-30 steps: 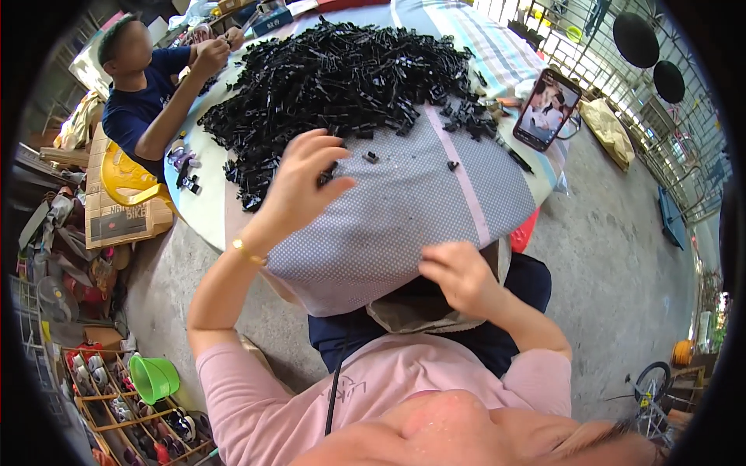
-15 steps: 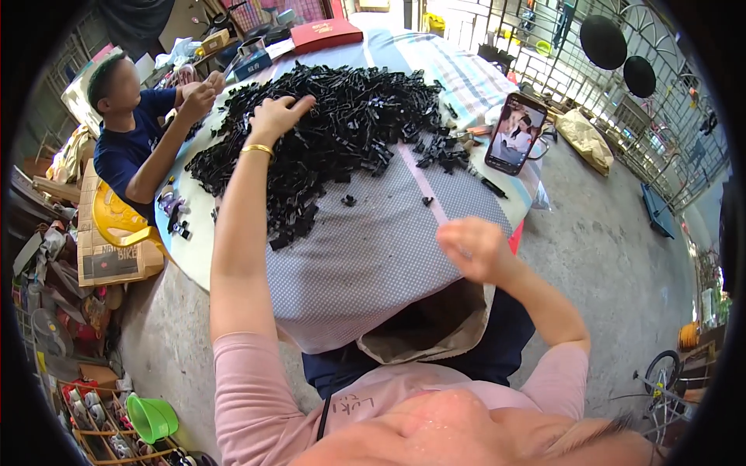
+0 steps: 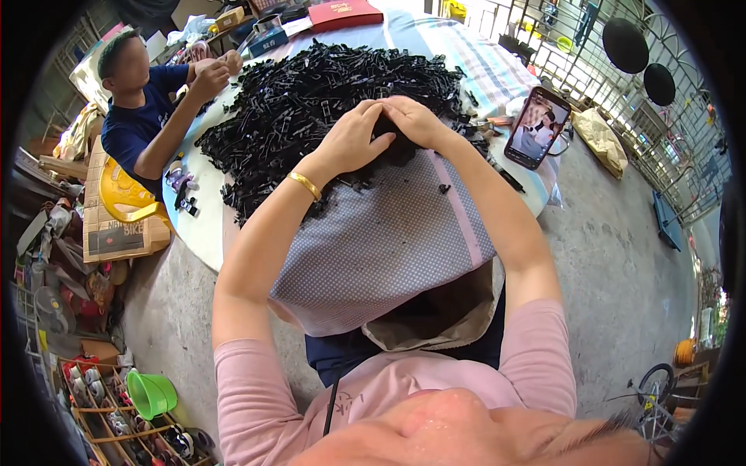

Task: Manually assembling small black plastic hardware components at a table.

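Observation:
A wide heap of small black plastic pieces, clip-like in shape [image 3: 287,101], covers much of the cloth-covered table. My left hand [image 3: 356,144], with a gold bangle at the wrist, rests at the heap's near edge with its fingers stretched forward and thumb apart. My right hand [image 3: 417,123] is cupped opposite, its fingertips meeting those of the left. A dark clump of the pieces [image 3: 398,147] shows between both palms; the undersides of the hands are hidden. Below the table's near edge, an open-mouthed beige sack [image 3: 435,318] stands at my lap.
Beyond the right hand, a phone [image 3: 536,128] stands propped up, playing a picture. A co-worker [image 3: 144,109] sits at the left on a yellow chair [image 3: 124,194], hands raised by the heap. A red box [image 3: 346,13] lies at the far edge. One stray black piece [image 3: 444,189] lies on the cloth.
My right hand has moved from the near right edge up to the heap. My left hand has come back and to the right, so the two meet around some pieces.

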`<state>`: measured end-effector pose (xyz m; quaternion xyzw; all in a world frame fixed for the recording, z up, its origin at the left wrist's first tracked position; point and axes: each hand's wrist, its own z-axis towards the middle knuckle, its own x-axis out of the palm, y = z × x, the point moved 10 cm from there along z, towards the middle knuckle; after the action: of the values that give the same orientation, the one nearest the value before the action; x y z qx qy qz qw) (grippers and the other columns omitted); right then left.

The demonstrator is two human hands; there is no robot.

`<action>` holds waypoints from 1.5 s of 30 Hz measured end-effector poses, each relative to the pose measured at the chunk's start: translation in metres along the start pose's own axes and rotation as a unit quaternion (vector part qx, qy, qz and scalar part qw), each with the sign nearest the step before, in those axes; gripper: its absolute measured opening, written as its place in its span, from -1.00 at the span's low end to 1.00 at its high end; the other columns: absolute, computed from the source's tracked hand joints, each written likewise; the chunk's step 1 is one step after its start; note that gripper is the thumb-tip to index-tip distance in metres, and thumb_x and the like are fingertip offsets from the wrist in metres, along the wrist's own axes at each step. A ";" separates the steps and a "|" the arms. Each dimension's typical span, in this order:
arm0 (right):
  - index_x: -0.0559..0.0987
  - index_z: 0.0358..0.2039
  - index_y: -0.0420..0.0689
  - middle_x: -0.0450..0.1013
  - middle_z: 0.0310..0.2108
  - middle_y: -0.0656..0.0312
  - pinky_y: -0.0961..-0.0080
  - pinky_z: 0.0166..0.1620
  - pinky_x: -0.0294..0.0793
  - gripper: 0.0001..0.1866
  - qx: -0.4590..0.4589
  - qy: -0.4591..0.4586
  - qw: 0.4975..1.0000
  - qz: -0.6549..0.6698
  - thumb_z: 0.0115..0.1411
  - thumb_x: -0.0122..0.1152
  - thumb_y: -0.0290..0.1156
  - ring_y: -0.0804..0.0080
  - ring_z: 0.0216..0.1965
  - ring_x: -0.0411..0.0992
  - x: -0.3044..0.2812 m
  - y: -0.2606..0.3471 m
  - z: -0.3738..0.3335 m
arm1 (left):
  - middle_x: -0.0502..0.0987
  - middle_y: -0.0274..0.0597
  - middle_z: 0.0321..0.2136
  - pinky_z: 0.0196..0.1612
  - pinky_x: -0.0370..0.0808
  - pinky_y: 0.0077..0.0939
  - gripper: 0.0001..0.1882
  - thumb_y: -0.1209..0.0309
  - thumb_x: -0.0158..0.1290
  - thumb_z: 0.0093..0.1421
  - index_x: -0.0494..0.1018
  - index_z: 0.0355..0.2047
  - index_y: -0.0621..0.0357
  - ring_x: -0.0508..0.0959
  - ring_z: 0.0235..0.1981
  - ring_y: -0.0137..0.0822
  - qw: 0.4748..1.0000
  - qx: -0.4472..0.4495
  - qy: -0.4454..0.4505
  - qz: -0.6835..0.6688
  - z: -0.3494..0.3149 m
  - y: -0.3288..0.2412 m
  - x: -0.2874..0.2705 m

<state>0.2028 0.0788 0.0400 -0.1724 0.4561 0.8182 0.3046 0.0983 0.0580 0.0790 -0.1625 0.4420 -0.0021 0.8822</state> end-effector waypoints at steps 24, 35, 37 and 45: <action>0.58 -0.44 -0.20 0.51 -0.49 0.12 0.53 -0.38 0.43 -0.88 0.019 -0.037 0.996 -0.083 -0.05 0.20 -0.48 0.35 -0.46 0.49 -0.037 0.051 -0.033 | 0.45 -0.17 -0.37 -0.32 0.46 -0.31 -0.81 0.48 0.04 0.04 0.50 -0.29 0.13 0.51 -0.39 -0.10 0.978 -0.173 0.036 0.113 -0.072 0.008 -0.010; 0.54 -0.31 -0.22 0.44 -0.53 0.18 0.63 -0.42 0.40 -0.77 -0.005 -0.140 0.987 0.073 -0.05 0.11 -0.61 0.47 -0.50 0.45 -0.048 0.084 -0.040 | 0.51 -0.17 -0.36 -0.26 0.46 -0.33 -0.72 0.49 0.09 -0.03 0.46 -0.23 0.11 0.52 -0.33 -0.13 0.981 -0.160 0.049 0.102 -0.065 0.000 0.008; 0.54 -0.32 -0.23 0.38 -0.53 0.18 0.59 -0.45 0.38 -0.79 -0.077 -0.123 0.989 -0.004 0.00 0.03 -0.65 0.45 -0.52 0.41 -0.040 0.096 -0.040 | 0.50 -0.16 -0.36 -0.27 0.47 -0.35 -0.70 0.50 0.10 -0.03 0.46 -0.22 0.12 0.52 -0.34 -0.15 0.983 -0.163 0.040 0.080 -0.063 0.000 0.006; 0.45 -0.22 -0.33 0.45 -0.34 0.14 0.56 -0.21 0.55 -0.80 0.107 -0.075 0.962 0.242 0.23 -0.17 -0.61 0.42 -0.30 0.50 -0.022 0.053 -0.041 | 0.49 -0.21 -0.40 -0.34 0.47 -0.60 -0.73 0.56 0.11 0.02 0.44 -0.21 0.27 0.53 -0.40 -0.41 0.976 -0.192 -0.078 -0.071 -0.066 0.006 -0.034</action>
<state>0.1842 0.0151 0.0649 0.0384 0.5445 0.8247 0.1479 0.0253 0.0493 0.0668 -0.3598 0.3512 0.0325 0.8638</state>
